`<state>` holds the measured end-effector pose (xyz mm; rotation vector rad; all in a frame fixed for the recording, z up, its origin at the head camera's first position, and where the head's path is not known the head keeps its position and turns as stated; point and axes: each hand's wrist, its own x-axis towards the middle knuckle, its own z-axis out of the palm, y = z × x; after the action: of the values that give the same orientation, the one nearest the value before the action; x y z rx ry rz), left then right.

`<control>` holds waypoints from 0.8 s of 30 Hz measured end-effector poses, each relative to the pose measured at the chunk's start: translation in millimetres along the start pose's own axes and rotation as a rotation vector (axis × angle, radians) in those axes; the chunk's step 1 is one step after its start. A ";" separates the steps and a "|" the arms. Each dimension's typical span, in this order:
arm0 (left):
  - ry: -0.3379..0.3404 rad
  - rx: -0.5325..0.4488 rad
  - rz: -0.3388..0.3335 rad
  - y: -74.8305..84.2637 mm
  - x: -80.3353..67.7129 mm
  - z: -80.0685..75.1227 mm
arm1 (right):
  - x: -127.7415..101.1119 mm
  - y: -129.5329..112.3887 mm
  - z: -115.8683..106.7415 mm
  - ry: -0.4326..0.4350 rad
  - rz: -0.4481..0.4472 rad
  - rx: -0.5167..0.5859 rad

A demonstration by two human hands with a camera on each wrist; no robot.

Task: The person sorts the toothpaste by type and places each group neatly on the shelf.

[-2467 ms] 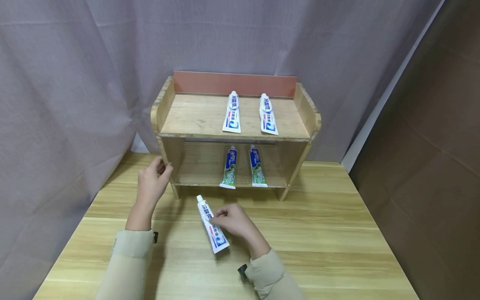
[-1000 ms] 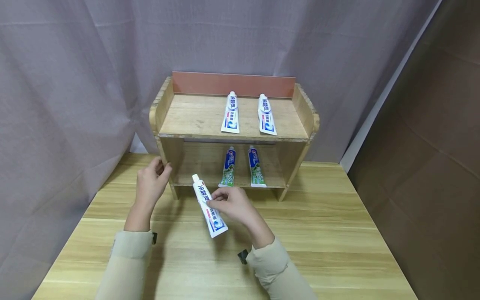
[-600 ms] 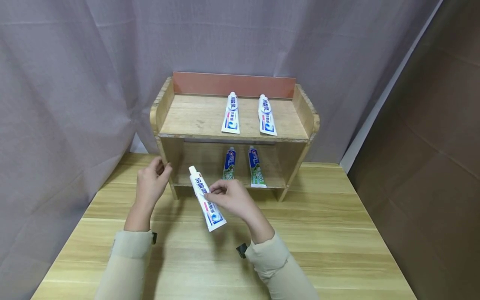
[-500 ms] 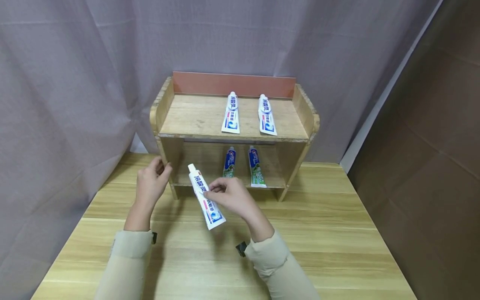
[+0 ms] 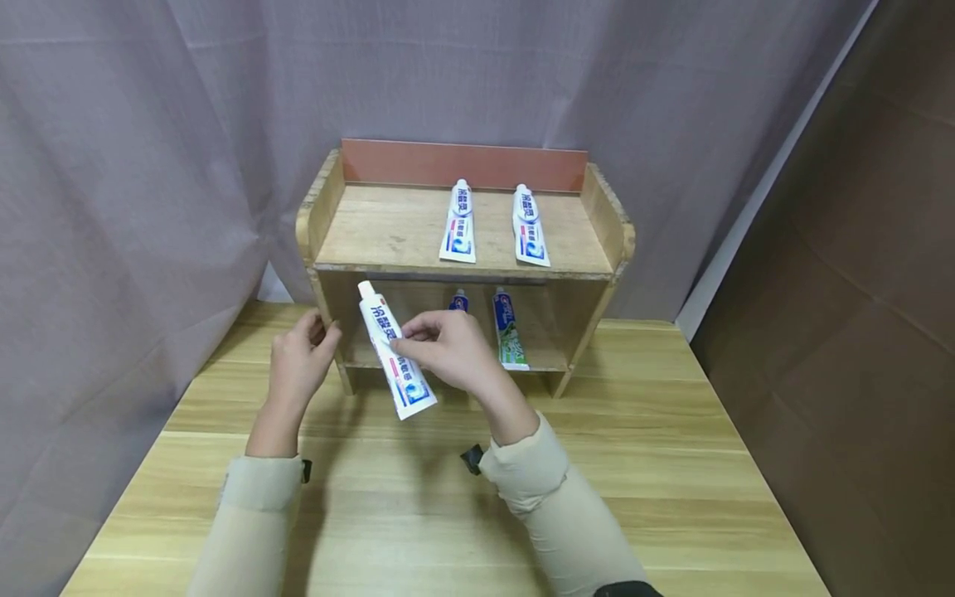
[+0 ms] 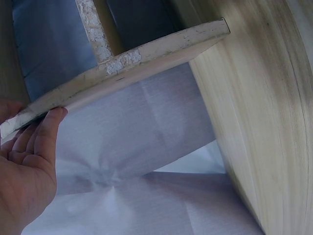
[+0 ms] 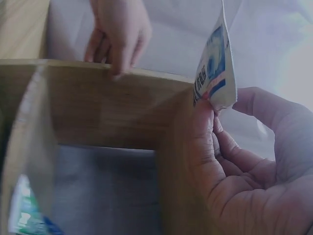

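Observation:
Between thumb and fingers my right hand (image 5: 451, 347) pinches a white and blue toothpaste tube (image 5: 395, 352) by its middle, cap pointing up and to the left. It hangs above the table in front of the lower shelf. My left hand (image 5: 301, 358) grips the left side panel of a small wooden shelf rack (image 5: 466, 272); in the left wrist view its fingers (image 6: 46, 129) lie against the panel. Two more white tubes lie on the upper board, a left one (image 5: 458, 222) and a right one (image 5: 530, 225). Below, a blue and green tube (image 5: 509, 327) lies beside another (image 5: 459, 300), mostly hidden by my right hand.
The rack stands on a wooden table (image 5: 671, 464), with a reddish strip (image 5: 462, 166) along its top back. A grey curtain (image 5: 224, 124) hangs behind, and a brown panel (image 5: 843, 249) borders the right side.
My right hand has lifted the toothpaste tube off the table and moved it up and leftward, towards the lower shelf. My left hand has stayed on the rack's side.

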<state>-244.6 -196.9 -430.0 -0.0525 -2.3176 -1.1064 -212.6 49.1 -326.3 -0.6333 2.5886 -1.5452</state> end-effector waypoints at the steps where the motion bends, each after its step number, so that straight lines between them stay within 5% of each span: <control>1: 0.000 0.003 -0.001 0.0 -0.1 0.2 | 2.7 -3.9 -2.8 0.006 -0.005 -0.002; 15: 0.008 0.007 0.010 -1.6 1.3 0.5 | 61.1 -58.7 -39.4 0.097 -0.010 0.025; 24: 0.014 0.009 0.021 -1.7 0.3 0.6 | 111.7 -80.8 -44.0 0.082 0.138 -0.015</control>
<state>-245.6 -197.7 -431.4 -0.0659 -2.3045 -1.0827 -300.6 10.2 -218.1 -0.3901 2.6423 -1.5413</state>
